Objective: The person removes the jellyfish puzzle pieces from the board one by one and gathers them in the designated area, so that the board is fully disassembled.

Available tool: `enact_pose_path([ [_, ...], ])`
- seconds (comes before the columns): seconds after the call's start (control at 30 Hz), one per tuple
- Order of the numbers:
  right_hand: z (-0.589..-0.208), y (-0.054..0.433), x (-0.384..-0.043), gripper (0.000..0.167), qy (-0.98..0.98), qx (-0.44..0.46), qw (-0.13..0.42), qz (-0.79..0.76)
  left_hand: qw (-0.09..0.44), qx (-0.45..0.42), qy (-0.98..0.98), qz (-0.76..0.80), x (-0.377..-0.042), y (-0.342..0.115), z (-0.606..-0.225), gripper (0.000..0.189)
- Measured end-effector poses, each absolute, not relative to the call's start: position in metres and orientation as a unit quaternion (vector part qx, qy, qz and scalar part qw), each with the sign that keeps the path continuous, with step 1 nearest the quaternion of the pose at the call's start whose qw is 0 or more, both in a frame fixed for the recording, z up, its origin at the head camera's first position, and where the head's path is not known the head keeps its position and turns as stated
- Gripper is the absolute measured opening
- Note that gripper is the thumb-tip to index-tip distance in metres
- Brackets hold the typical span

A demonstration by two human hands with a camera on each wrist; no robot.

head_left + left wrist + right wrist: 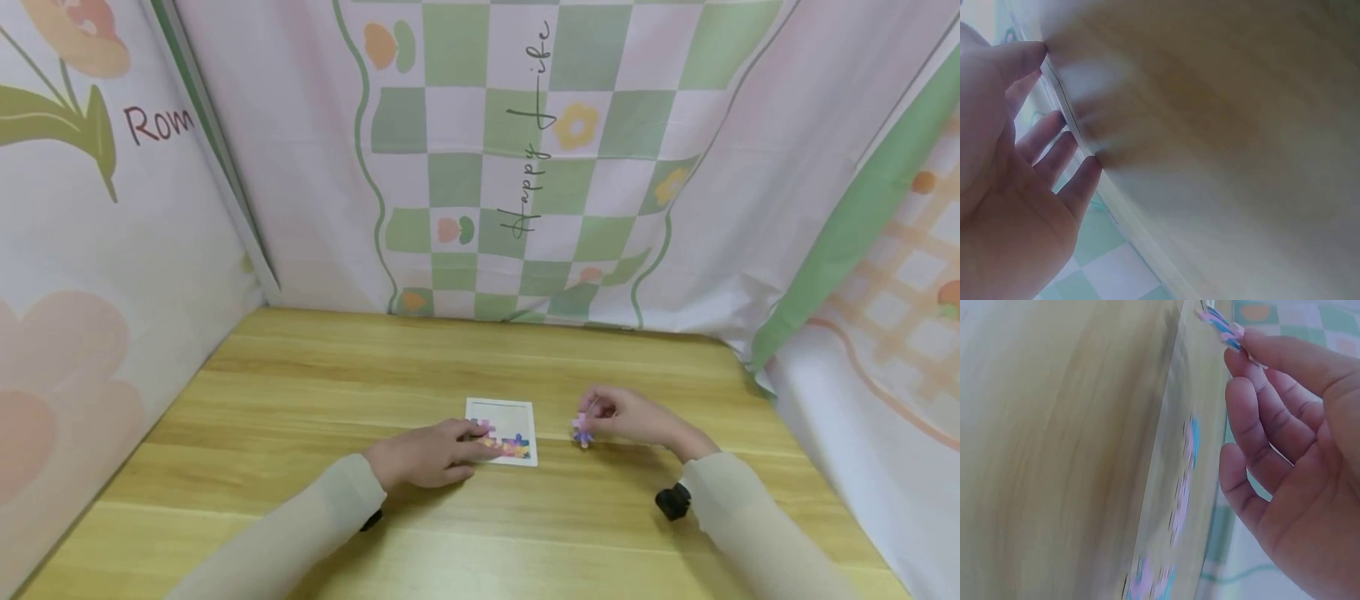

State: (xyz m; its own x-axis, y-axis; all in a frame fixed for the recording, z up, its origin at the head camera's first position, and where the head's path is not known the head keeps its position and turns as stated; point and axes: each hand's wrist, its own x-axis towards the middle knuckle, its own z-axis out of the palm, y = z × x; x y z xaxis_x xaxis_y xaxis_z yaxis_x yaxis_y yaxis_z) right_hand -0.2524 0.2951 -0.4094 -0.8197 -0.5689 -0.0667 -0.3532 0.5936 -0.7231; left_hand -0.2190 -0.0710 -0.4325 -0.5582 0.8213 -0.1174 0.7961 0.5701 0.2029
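Observation:
My right hand (626,415) pinches a pink and purple jigsaw piece (581,432) between thumb and fingertips, just right of a white puzzle tray (534,433). In the right wrist view, the pinched jigsaw piece (1225,330) shows pink and blue, while the other fingers of the right hand (1291,425) curve loosely below it. Inside the tray, colourful joined jigsaw pieces (517,444) fill the lower part. My left hand (431,454) lies over the tray's left side, its extended fingers touching the pieces there. In the left wrist view, the left hand's fingertips (1088,165) meet the surface.
The wooden table (360,367) spreads out around the tray. A checkered curtain (525,167) hangs along its far edge, with a printed cloth (150,233) at the left and another curtain (862,350) at the right.

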Motion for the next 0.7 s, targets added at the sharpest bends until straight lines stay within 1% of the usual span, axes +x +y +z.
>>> enact_pose_path([
  [0.27,-0.410,0.331,-0.248,0.026,0.900,-0.219,0.137,-0.351,0.096,0.464,0.879,0.059,-0.218,-0.072,-0.431,0.047],
  [0.4,-0.414,0.345,-0.248,0.025,0.899,-0.209,0.136,-0.359,0.101,0.456,0.881,0.077,-0.218,-0.072,-0.432,0.047],
  [0.5,-0.416,0.353,-0.247,0.023,0.896,-0.205,0.135,-0.369,0.099,0.455,0.882,0.073,-0.219,-0.072,-0.434,0.047],
  [0.7,-0.418,0.357,-0.244,0.025,0.896,-0.193,0.132,-0.377,0.088,0.468,0.877,0.063,-0.219,-0.072,-0.434,0.047],
])
